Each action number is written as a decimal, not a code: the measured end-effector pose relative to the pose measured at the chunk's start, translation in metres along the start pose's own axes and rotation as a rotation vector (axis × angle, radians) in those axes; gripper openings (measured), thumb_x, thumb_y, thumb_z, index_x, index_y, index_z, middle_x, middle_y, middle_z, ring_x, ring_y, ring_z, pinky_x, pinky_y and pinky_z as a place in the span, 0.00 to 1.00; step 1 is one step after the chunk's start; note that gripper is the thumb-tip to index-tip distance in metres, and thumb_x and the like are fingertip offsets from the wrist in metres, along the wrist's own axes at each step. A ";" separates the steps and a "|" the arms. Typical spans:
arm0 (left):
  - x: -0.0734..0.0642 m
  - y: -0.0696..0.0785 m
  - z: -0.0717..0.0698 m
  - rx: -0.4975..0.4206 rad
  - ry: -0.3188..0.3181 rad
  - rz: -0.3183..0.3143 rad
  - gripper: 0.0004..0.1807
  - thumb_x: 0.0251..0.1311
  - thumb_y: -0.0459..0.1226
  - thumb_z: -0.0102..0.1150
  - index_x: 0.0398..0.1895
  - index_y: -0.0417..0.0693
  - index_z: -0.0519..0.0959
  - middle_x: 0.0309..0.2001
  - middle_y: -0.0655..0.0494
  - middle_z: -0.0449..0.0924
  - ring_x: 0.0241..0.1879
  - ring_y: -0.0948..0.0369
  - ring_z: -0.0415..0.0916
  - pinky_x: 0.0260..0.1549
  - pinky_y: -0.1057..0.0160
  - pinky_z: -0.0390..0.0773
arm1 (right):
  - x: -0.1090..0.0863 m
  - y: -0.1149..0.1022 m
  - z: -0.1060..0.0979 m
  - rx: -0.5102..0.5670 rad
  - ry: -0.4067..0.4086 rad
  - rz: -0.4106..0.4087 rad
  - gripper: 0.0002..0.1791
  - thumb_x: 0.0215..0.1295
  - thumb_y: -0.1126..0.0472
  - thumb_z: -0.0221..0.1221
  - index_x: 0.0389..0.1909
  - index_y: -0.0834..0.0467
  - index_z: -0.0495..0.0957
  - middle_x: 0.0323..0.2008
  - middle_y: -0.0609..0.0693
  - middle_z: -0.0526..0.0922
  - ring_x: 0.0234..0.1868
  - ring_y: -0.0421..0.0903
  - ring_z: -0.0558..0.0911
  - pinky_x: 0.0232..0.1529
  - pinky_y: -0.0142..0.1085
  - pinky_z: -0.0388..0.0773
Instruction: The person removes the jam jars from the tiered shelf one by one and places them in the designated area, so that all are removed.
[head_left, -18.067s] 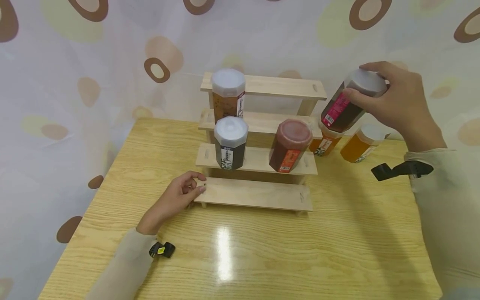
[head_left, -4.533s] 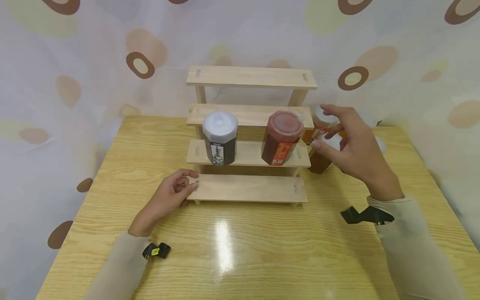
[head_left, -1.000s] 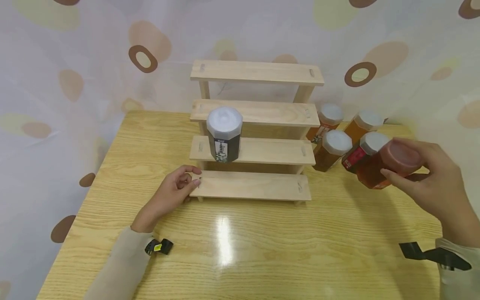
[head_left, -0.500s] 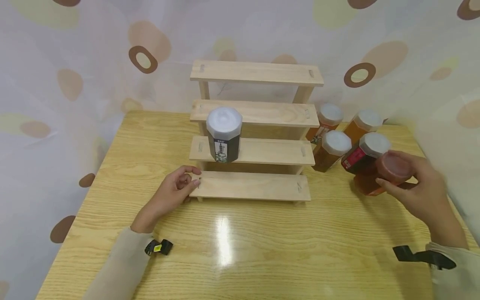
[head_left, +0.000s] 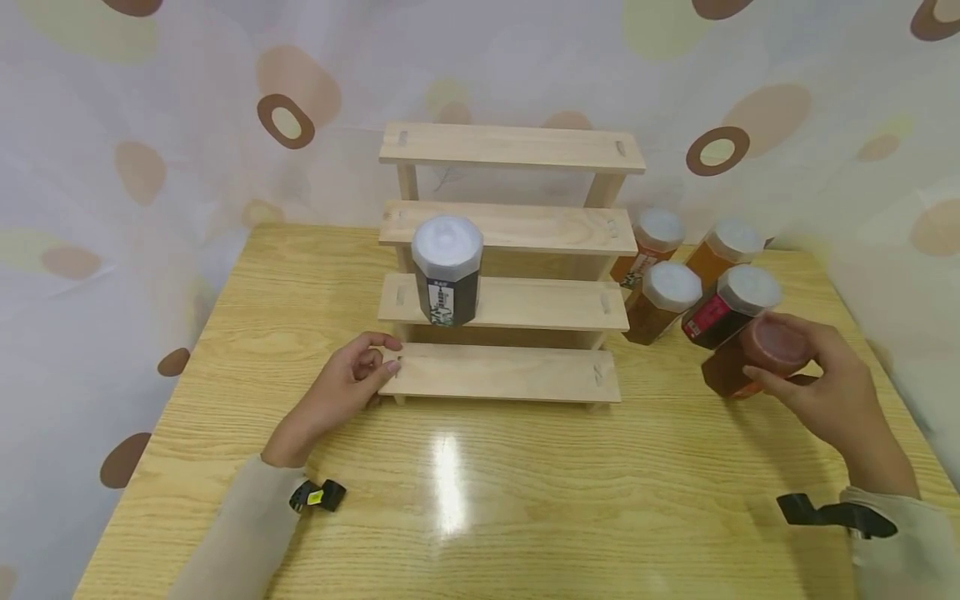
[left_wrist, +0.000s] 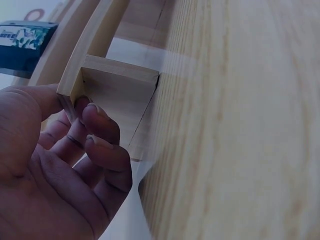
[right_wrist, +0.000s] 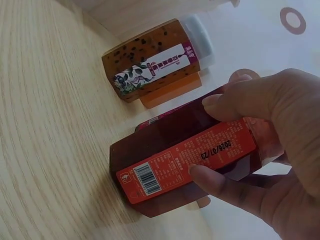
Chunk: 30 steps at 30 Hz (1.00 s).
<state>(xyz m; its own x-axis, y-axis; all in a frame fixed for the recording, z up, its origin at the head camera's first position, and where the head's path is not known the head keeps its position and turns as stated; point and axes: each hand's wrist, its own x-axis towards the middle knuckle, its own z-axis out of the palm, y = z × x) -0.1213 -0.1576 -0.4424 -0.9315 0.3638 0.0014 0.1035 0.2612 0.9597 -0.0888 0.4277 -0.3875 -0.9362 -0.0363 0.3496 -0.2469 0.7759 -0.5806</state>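
My right hand (head_left: 840, 392) grips a dark red jar (head_left: 731, 365) with a reddish lid, fingers and thumb around its upper part. In the right wrist view the red jar (right_wrist: 170, 160) shows an orange label with a barcode; its base is at or just above the tabletop. My left hand (head_left: 345, 375) pinches the left end of the lowest board of a four-step wooden rack (head_left: 502, 372). Seen from the left wrist, the thumb lies on top of that board (left_wrist: 75, 75) and fingers curl beneath. A dark jar (head_left: 459, 293) with a white lid stands on the second step from the bottom.
Right of the rack, several white-lidded jars stand grouped: an orange one (head_left: 651, 254), an amber one (head_left: 716, 254), a brown one (head_left: 651, 317) and a dark one with a pink label (head_left: 716, 321). Patterned cloth (head_left: 525, 58) hangs behind the wooden table (head_left: 525, 500).
Earlier, the brown and pink-label jars were moved beside the rack, and the red jar left the second step. Over the last second my right hand lowered it leftward beside the group. The left hand stays put.
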 end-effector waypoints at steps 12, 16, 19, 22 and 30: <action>0.000 0.001 0.000 -0.003 -0.003 0.001 0.14 0.77 0.34 0.55 0.60 0.37 0.72 0.24 0.50 0.68 0.18 0.62 0.66 0.18 0.68 0.68 | -0.005 0.003 -0.002 0.047 -0.009 0.008 0.43 0.48 0.80 0.74 0.69 0.63 0.73 0.56 0.28 0.71 0.54 0.27 0.70 0.46 0.13 0.63; 0.000 0.001 0.000 -0.001 -0.001 -0.003 0.14 0.77 0.34 0.55 0.60 0.38 0.73 0.24 0.50 0.68 0.18 0.62 0.66 0.18 0.67 0.68 | -0.007 0.003 -0.003 0.080 -0.019 0.000 0.44 0.48 0.82 0.73 0.70 0.64 0.72 0.57 0.31 0.72 0.54 0.28 0.72 0.46 0.14 0.66; 0.000 0.001 0.000 -0.003 0.001 -0.005 0.14 0.77 0.34 0.56 0.60 0.38 0.73 0.24 0.50 0.68 0.18 0.62 0.66 0.18 0.67 0.68 | -0.007 0.003 -0.003 0.102 -0.039 0.002 0.44 0.50 0.83 0.71 0.70 0.65 0.70 0.57 0.32 0.71 0.53 0.29 0.72 0.41 0.15 0.71; 0.000 0.000 0.000 -0.010 0.000 -0.002 0.14 0.77 0.34 0.56 0.60 0.37 0.73 0.24 0.50 0.68 0.18 0.62 0.66 0.18 0.67 0.69 | -0.006 0.003 -0.003 0.104 -0.063 0.001 0.43 0.51 0.83 0.70 0.71 0.66 0.68 0.57 0.33 0.69 0.53 0.30 0.71 0.36 0.16 0.73; 0.000 -0.001 0.000 -0.024 -0.001 0.015 0.14 0.77 0.33 0.56 0.59 0.37 0.73 0.24 0.50 0.67 0.17 0.63 0.65 0.18 0.67 0.70 | 0.001 -0.005 -0.010 0.053 0.030 0.072 0.28 0.63 0.69 0.69 0.65 0.62 0.78 0.64 0.39 0.68 0.61 0.31 0.65 0.34 0.14 0.69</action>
<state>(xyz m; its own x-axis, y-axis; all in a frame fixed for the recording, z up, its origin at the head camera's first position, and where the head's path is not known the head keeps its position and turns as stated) -0.1212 -0.1577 -0.4434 -0.9295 0.3684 0.0154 0.1089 0.2343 0.9660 -0.0857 0.4296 -0.3770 -0.9444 0.0378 0.3266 -0.1927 0.7413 -0.6429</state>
